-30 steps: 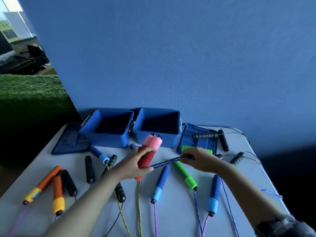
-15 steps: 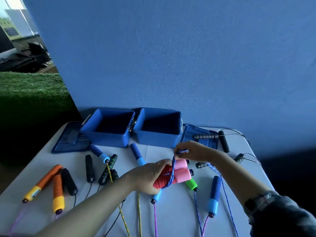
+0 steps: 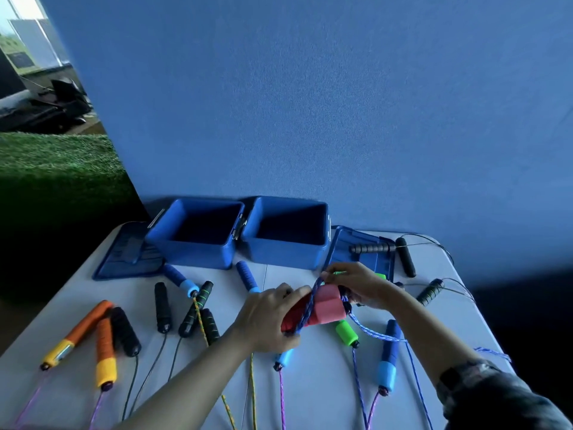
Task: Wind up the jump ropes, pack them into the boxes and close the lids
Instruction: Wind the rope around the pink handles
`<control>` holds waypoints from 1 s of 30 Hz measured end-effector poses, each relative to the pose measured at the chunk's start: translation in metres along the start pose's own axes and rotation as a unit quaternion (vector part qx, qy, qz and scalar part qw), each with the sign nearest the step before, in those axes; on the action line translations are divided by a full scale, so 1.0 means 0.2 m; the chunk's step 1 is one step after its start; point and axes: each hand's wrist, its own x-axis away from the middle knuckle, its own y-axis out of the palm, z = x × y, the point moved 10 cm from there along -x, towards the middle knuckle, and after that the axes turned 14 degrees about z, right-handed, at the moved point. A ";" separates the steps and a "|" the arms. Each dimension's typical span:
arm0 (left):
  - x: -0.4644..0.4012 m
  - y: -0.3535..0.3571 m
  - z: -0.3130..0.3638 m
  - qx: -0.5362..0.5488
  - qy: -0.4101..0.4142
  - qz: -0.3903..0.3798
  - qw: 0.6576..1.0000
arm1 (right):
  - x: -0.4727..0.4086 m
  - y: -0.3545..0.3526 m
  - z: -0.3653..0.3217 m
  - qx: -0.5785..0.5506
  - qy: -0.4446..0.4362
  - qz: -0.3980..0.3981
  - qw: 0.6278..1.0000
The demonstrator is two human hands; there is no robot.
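I am looking down on a white desk [image 3: 313, 395] pushed against a plain blue wall [image 3: 310, 103], with green artificial turf [image 3: 59, 162] lying beyond its left edge and a bright window [image 3: 28, 35] showing far left. My left hand [image 3: 266, 318] is gripping the pair of red and pink foam jump-rope handles [image 3: 324, 307] just above the desk's middle, its fingers curled around the red ends. My right hand [image 3: 361, 285] is pinching the blue braided cord [image 3: 307, 308], which is crossing over the handles in a loop and trailing off to the right across the desk. Two open blue plastic boxes [image 3: 238, 252] are standing side by side at the back by the wall, apart from the bundle I am holding, each with a flat blue lid [image 3: 130, 259] lying beside it; a black ribbed handle [image 3: 370, 248] is resting on the right-hand lid. Other ropes are lying spread over the desk: orange-and-yellow handles [image 3: 105, 352] at the left, black foam handles [image 3: 162, 307] beside them, blue foam handles [image 3: 389, 352] and a green one [image 3: 347, 333] near my hands, their cords running off the near edge.
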 end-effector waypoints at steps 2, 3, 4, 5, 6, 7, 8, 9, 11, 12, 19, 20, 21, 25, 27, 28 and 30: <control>0.00 -0.01 0.01 0.017 0.002 0.010 1.000 | 0.00 0.00 0.03 -0.021 0.022 -0.022 0.999; 0.00 -0.02 0.02 0.023 0.006 0.017 1.000 | 0.00 0.01 0.05 -0.025 0.032 -0.035 0.999; 0.00 -0.03 0.03 0.026 0.013 0.022 0.999 | 0.00 0.01 0.07 -0.024 0.036 -0.049 0.998; -0.01 -0.04 0.04 0.027 0.022 0.024 0.999 | 0.00 0.02 0.08 -0.022 0.035 -0.065 0.997; -0.01 -0.05 0.05 0.025 0.032 0.028 0.999 | 0.01 0.02 0.09 -0.021 0.035 -0.073 0.997; -0.01 -0.06 0.07 0.025 0.043 0.032 0.998 | 0.01 0.02 0.10 -0.020 0.032 -0.077 0.996; -0.01 -0.07 0.08 0.027 0.054 0.036 0.998 | 0.01 0.02 0.10 -0.018 0.027 -0.078 0.996; -0.01 -0.08 0.08 0.033 0.060 0.039 0.997 | 0.01 0.01 0.11 -0.015 0.020 -0.073 0.997; -0.02 -0.10 0.06 0.043 0.051 0.050 0.997 | 0.01 0.00 0.12 0.004 0.008 -0.043 0.999; -0.02 -0.11 0.04 0.050 0.035 0.056 0.997 | 0.00 -0.01 0.14 0.024 0.001 -0.017 1.000; -0.10 -0.14 -0.08 0.030 -0.072 0.106 0.991 | 0.03 0.11 0.29 0.125 -0.040 0.049 0.990; -0.11 -0.15 -0.11 0.016 -0.090 0.113 0.989 | 0.05 0.15 0.29 0.135 -0.049 0.044 0.989; -0.12 -0.16 -0.14 0.013 -0.115 0.123 0.986 | 0.06 0.19 0.30 0.155 -0.056 0.038 0.986; -0.14 -0.22 -0.33 0.000 -0.236 0.172 0.956 | 0.16 0.34 0.30 0.248 -0.061 0.001 0.967; -0.15 -0.23 -0.43 -0.045 -0.273 0.155 0.949 | 0.23 0.37 0.24 0.320 -0.093 0.009 0.943; -0.15 -0.24 -0.47 -0.066 -0.280 0.145 0.947 | 0.26 0.37 0.19 0.360 -0.121 0.023 0.925; -0.14 -0.25 -0.52 -0.108 -0.283 0.125 0.945 | 0.32 0.38 0.09 0.408 -0.169 0.044 0.896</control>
